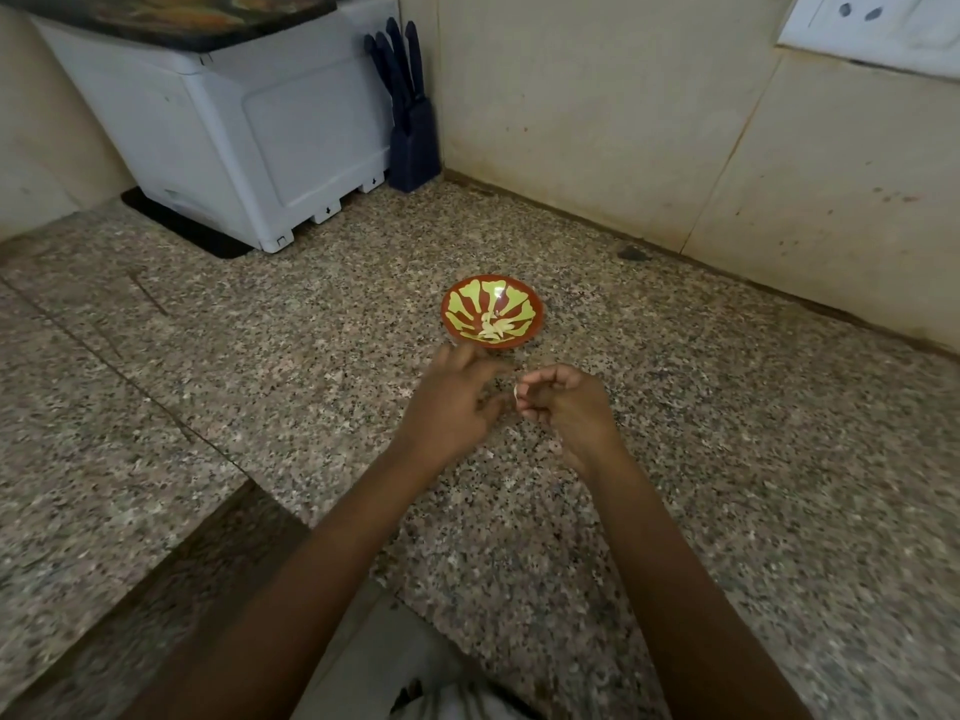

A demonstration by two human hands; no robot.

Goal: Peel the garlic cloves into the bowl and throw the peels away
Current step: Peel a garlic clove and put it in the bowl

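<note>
A small red bowl (453,324) with a yellow-green pattern stands on the speckled granite counter (727,459), with several pale garlic cloves (493,330) lying in its bottom. Just in front of the bowl, my right hand (566,407) pinches a small white garlic clove (516,393) between thumb and curled fingers. My left hand (452,402) hovers beside it with fingers spread and blurred, holding nothing that I can see. The two hands are a finger's width apart above the counter.
A white appliance (218,137) stands at the back left on a dark mat (182,226). A dark blue knife block (410,122) sits in the corner against the beige tiled wall. A socket plate (878,23) is at the top right. The counter's edge drops off at the lower left.
</note>
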